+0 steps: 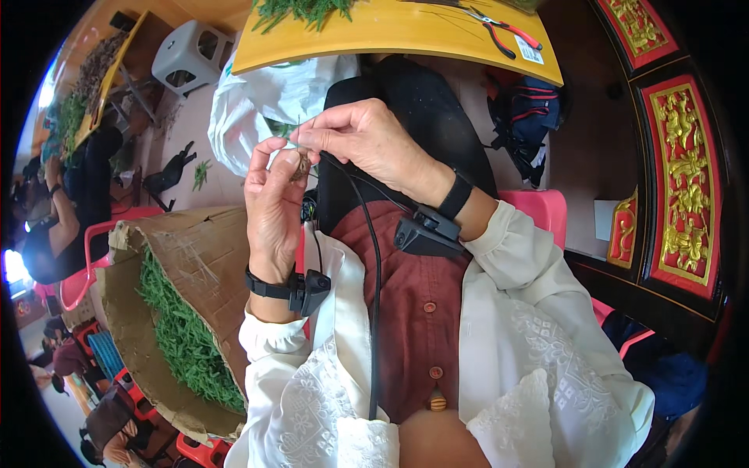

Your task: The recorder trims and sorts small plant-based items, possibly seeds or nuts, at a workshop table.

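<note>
My left hand (269,191) is closed around a small brown, rough-looking piece (300,167), perhaps a pine cone, held above my lap. Thumb and fingers cover much of it. Just above it, my right hand (370,144) is pinched shut, its fingertips touching or nearly touching those of the left. A thin dark strand (299,121) seems to stick up at the right fingertips; it is too fine to tell whether it is wire or a stem. Both wrists wear black straps with small devices, and a black cable (378,296) hangs down in front of me.
A cardboard box (183,242) of green artificial-looking sprigs (183,335) stands at my left. Ahead, a yellow table (390,31) carries red-handled pliers (503,35) and more greenery (304,9). Below it lies a white plastic bag (242,101). A grey stool (187,58) and other people are farther left.
</note>
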Available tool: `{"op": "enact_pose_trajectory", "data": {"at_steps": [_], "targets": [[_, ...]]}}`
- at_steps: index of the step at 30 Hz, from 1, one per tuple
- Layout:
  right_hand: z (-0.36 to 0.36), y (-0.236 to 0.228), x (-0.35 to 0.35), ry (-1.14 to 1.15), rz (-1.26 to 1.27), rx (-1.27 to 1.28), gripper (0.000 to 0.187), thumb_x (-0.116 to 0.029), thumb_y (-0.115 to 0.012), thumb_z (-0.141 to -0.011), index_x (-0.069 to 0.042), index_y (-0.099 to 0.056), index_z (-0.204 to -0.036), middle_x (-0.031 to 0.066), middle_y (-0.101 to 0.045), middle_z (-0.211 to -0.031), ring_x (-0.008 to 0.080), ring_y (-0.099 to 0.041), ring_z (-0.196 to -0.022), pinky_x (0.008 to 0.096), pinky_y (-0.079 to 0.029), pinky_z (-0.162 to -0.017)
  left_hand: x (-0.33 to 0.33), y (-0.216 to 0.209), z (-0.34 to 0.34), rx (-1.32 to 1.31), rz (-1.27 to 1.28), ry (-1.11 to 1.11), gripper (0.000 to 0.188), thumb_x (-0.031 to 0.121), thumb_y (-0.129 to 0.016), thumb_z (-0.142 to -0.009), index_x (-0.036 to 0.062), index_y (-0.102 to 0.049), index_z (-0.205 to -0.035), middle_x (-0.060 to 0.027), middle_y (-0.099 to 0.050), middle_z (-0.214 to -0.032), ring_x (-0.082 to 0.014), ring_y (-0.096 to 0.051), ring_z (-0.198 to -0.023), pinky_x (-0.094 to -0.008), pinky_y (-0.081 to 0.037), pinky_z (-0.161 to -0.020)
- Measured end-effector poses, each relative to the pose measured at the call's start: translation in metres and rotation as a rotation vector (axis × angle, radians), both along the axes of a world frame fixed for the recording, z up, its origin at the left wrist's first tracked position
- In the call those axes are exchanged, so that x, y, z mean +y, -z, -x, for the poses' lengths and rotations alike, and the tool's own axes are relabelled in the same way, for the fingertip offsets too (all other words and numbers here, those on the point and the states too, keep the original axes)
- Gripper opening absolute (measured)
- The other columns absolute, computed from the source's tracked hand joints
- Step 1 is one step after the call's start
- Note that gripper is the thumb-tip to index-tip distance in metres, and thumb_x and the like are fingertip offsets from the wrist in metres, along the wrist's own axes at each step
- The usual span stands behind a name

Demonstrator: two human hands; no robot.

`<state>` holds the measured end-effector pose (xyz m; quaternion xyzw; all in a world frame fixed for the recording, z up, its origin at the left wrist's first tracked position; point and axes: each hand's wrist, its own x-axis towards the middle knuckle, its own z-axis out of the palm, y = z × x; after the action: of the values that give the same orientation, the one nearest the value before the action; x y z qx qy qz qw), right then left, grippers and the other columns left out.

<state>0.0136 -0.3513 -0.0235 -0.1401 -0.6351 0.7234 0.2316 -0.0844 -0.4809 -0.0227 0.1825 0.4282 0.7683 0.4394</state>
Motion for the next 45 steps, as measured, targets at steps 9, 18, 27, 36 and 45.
{"op": "enact_pose_trajectory", "data": {"at_steps": [9, 18, 27, 36, 45], "targets": [[-0.001, -0.004, 0.004, 0.03, -0.011, 0.058, 0.016, -0.011, -0.066, -0.086, 0.005, -0.07, -0.087, 0.0058, -0.067, -0.073, 0.0065, -0.059, -0.066, 0.022, -0.048, -0.061, -0.001, -0.008, 0.004, 0.085, 0.191, 0.287, 0.029, 0.025, -0.046, -0.094, 0.0034, -0.054, -0.111, 0.0007, -0.055, -0.081, -0.0065, -0.049, -0.071, -0.0182, -0.036, -0.061], [0.003, 0.005, -0.009, 0.137, -0.11, 0.025, 0.014, -0.009, -0.067, -0.085, 0.004, -0.069, -0.087, 0.0038, -0.066, -0.074, 0.008, -0.061, -0.068, 0.0225, -0.05, -0.063, 0.001, -0.001, 0.006, 0.058, 0.178, 0.168, 0.02, 0.023, -0.044, -0.091, 0.007, -0.057, -0.092, 0.0044, -0.045, -0.07, -0.0056, -0.037, -0.06, -0.0199, -0.027, -0.052], [0.005, 0.005, -0.021, 0.35, -0.729, 0.08, 0.009, -0.007, -0.068, -0.081, 0.002, -0.066, -0.079, 0.008, -0.063, -0.072, 0.0146, -0.06, -0.061, 0.0261, -0.048, -0.057, -0.003, 0.005, 0.013, 0.093, 0.284, 0.161, 0.017, 0.022, -0.045, -0.09, 0.0086, -0.054, -0.085, 0.0072, -0.039, -0.067, -0.0035, -0.032, -0.057, -0.0194, -0.022, -0.051], [0.003, 0.008, 0.008, 0.137, -0.799, 0.228, 0.01, -0.005, -0.069, -0.079, -0.003, -0.07, -0.089, 0.0081, -0.059, -0.079, 0.0201, -0.06, -0.069, 0.0277, -0.047, -0.062, -0.009, -0.002, 0.014, 0.134, 0.317, 0.222, 0.02, 0.024, -0.042, -0.091, 0.008, -0.053, -0.086, 0.0072, -0.034, -0.066, -0.0043, -0.027, -0.056, -0.0205, -0.019, -0.051], [-0.004, 0.016, 0.007, 0.068, -0.856, 0.238, 0.012, -0.003, -0.07, -0.077, -0.004, -0.07, -0.09, 0.0083, -0.058, -0.082, 0.0206, -0.059, -0.071, 0.0286, -0.048, -0.063, -0.018, 0.011, 0.02, -0.056, 0.192, 0.365, 0.028, 0.029, -0.039, -0.093, 0.0049, -0.053, -0.091, 0.0047, -0.032, -0.066, -0.0069, -0.027, -0.055, -0.0221, -0.02, -0.05]]}}
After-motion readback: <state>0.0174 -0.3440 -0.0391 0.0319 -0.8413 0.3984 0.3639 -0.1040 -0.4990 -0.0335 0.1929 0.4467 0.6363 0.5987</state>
